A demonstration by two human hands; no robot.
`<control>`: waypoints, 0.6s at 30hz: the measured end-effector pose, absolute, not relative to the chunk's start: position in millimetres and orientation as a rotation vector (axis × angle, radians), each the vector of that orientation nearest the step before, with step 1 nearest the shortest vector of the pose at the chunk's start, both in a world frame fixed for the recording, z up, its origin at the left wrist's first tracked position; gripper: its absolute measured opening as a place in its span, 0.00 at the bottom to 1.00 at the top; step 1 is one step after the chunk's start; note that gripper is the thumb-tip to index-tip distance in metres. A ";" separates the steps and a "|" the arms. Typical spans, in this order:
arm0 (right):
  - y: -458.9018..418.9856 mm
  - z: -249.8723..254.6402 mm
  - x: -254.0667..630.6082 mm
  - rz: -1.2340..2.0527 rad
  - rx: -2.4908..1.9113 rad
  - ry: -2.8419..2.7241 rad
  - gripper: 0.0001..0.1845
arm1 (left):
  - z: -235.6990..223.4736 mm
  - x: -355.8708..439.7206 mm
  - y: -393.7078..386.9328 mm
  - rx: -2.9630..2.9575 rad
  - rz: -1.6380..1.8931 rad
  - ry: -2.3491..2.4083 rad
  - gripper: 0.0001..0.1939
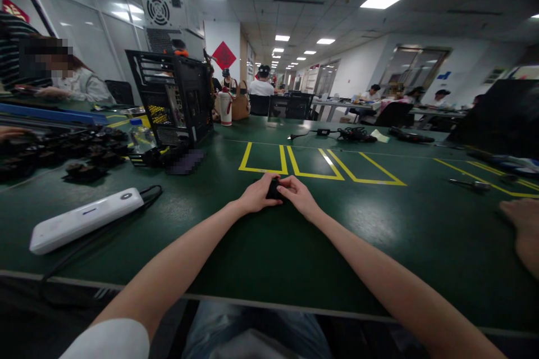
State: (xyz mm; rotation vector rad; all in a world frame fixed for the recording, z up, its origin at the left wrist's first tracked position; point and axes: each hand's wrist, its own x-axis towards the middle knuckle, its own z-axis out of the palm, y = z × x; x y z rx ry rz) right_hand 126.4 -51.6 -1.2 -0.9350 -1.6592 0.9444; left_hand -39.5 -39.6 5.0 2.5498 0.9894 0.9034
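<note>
Both my hands meet on the green table (261,246), just in front of the yellow floor-tape boxes (311,165). My left hand (256,196) and my right hand (297,195) are closed together round a small black object (274,189), which is mostly hidden between the fingers. I cannot make out what the object is. My forearms stretch bare across the table from the near edge.
A white power strip (86,218) with a black cord lies at the left. Behind it stand an open black computer case (174,98), a water bottle (138,135) and several small black parts (84,148). Black cables and an adapter (349,134) lie farther back. Another person's hand (522,230) rests at the right edge.
</note>
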 end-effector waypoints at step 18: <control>-57.7 2.2 126.5 0.971 -0.928 -1.655 0.11 | 4.5 -40.7 -37.0 2.541 0.895 0.963 0.34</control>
